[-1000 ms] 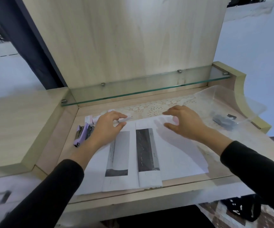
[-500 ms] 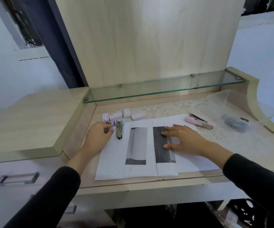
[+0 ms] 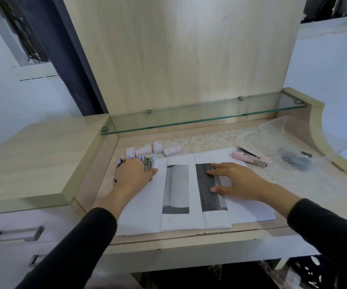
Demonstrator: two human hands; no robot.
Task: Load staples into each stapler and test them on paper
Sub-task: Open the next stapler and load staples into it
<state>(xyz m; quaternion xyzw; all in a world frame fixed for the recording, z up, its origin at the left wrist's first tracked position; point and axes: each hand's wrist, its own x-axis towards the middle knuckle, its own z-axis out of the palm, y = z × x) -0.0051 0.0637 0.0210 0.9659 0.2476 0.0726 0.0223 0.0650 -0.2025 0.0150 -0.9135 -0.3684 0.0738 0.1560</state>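
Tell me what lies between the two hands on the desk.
Only paper, as the head view shows: the folded sheet with the grey print lies between the left hand and the right hand.

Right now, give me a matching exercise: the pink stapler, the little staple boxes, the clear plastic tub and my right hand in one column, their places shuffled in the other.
Things
1. pink plastic stapler
2. small pink-and-white cardboard staple boxes
3. clear plastic tub
4. right hand

Places
A. flat on the white printed paper
B. far right of the pale wooden desk
C. in a row behind the paper
D. on the cream lace mat, just right of the paper

Pairs: 1-D, 2-C, 3-B, 4-A
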